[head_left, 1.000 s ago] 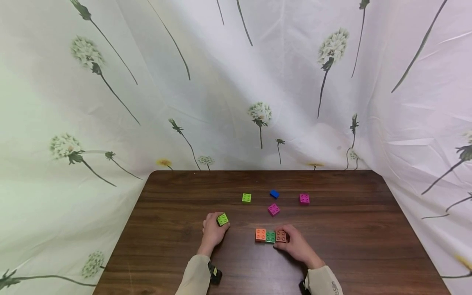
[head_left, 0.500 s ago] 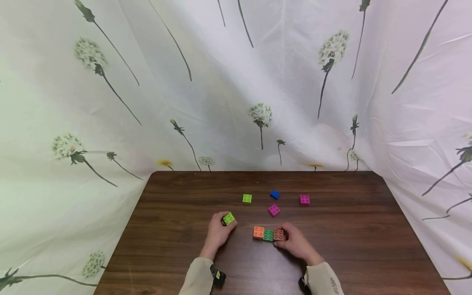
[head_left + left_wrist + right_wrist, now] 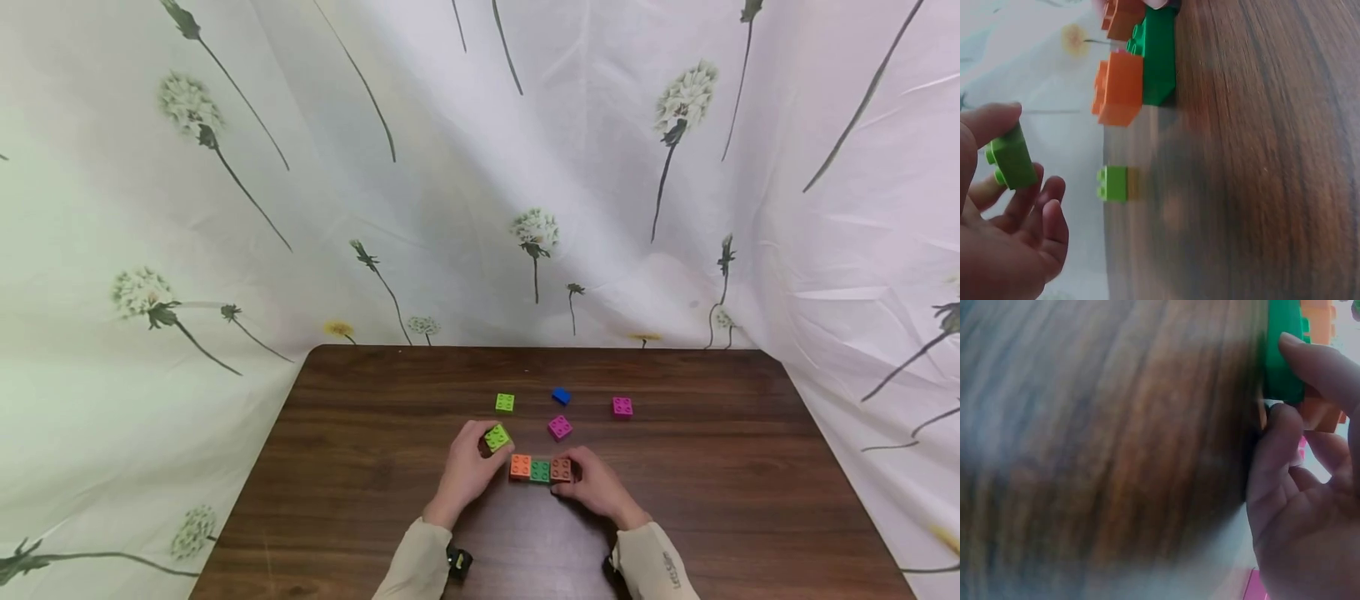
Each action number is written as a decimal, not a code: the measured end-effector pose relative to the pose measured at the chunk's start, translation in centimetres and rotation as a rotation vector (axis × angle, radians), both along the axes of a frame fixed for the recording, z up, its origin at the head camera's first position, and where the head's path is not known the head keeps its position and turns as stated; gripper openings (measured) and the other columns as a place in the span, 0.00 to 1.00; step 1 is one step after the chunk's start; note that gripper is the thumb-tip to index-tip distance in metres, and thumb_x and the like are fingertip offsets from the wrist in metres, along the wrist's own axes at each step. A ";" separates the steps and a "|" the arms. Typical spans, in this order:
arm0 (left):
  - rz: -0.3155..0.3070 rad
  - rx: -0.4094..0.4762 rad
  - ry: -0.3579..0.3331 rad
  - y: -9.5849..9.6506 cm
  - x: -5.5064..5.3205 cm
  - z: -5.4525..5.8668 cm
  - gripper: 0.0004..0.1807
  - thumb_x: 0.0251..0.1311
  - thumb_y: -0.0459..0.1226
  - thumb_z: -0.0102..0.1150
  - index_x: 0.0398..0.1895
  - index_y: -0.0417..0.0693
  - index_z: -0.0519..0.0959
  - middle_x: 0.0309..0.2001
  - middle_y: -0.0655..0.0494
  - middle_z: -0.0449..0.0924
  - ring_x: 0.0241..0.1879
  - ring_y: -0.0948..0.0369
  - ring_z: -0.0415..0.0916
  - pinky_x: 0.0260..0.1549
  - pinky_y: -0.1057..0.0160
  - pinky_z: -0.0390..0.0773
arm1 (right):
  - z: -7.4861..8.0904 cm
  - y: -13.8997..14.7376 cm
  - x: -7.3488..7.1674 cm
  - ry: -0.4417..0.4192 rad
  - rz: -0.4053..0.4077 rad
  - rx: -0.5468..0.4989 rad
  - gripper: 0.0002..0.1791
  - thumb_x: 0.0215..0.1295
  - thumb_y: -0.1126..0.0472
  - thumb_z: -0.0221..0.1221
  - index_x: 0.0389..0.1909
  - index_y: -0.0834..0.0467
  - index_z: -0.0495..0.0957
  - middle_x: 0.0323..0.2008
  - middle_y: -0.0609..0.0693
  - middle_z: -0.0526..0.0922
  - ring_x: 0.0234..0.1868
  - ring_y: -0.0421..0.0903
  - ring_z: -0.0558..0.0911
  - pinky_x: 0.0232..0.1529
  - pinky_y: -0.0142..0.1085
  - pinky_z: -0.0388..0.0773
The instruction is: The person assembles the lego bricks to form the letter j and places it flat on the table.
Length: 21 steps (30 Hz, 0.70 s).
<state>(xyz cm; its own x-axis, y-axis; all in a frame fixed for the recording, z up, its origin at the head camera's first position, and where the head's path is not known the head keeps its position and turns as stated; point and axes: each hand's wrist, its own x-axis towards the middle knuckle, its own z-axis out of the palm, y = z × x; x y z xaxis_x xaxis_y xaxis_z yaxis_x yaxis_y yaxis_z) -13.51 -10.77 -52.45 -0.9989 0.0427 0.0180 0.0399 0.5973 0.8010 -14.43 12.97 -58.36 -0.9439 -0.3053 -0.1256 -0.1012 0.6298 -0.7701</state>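
Note:
My left hand (image 3: 467,471) pinches a lime green toy brick (image 3: 497,437) between thumb and fingers, studs facing up; the left wrist view shows the same lime brick (image 3: 1013,159) off the table. Just right of it is a joined piece: a long green brick (image 3: 1160,59) with an orange brick (image 3: 521,465) on its left end and a brownish-orange brick (image 3: 560,469) on its right end. Bare green studs show between those two. The right hand (image 3: 596,487) grips the piece at its right end, thumb on the green side. Whether the piece touches the table I cannot tell.
Behind the hands lie another lime brick (image 3: 505,402), a small blue brick (image 3: 561,396) and two magenta bricks, one nearer (image 3: 559,427) and one farther right (image 3: 622,407). The dark wood table (image 3: 360,500) ends at a flower-print cloth (image 3: 465,208).
My left hand has carried the lime brick rightward, close to the orange brick. The right hand has shifted the joined piece slightly left and away from me. The loose bricks stay put.

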 end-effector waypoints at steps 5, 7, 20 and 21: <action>-0.124 -0.034 0.041 1.5 0.0 0.2 0.23 0.58 0.43 0.66 0.55 0.45 0.77 0.44 0.56 0.76 0.39 0.60 0.72 0.36 0.68 0.71 | 0.1 0.2 0.2 0.008 0.009 -0.034 0.23 0.46 0.57 0.74 0.45 0.54 0.80 0.36 0.47 0.76 0.33 0.40 0.70 0.34 0.31 0.66; -0.168 -0.056 0.051 2.1 0.0 0.2 0.23 0.58 0.43 0.66 0.56 0.45 0.77 0.45 0.56 0.76 0.41 0.61 0.73 0.37 0.67 0.71 | 0.1 0.3 0.1 0.010 0.013 -0.042 0.23 0.46 0.57 0.74 0.45 0.55 0.80 0.36 0.47 0.76 0.33 0.39 0.70 0.33 0.31 0.66; -0.318 -0.226 0.041 5.6 0.1 -0.5 0.21 0.56 0.44 0.67 0.52 0.50 0.80 0.44 0.58 0.79 0.40 0.65 0.72 0.42 0.62 0.70 | 0.0 0.7 0.0 0.006 0.022 -0.076 0.19 0.49 0.60 0.71 0.44 0.55 0.79 0.37 0.48 0.76 0.29 0.37 0.70 0.30 0.30 0.68; -0.321 -0.238 0.042 5.8 0.1 -0.7 0.20 0.55 0.44 0.68 0.51 0.50 0.80 0.43 0.59 0.79 0.40 0.65 0.72 0.42 0.62 0.70 | 0.0 0.8 0.0 0.001 0.024 -0.077 0.19 0.50 0.60 0.71 0.44 0.55 0.79 0.37 0.48 0.76 0.29 0.37 0.70 0.30 0.30 0.68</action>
<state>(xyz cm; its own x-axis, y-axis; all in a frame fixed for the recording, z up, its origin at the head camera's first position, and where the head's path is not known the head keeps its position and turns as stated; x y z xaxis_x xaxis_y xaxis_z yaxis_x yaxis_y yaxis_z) -13.43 -4.97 -53.10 -0.9326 0.3607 0.0099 0.2844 0.7179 0.6354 -14.41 13.73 -58.37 -0.9362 -0.3370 -0.1001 -0.1165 0.5660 -0.8161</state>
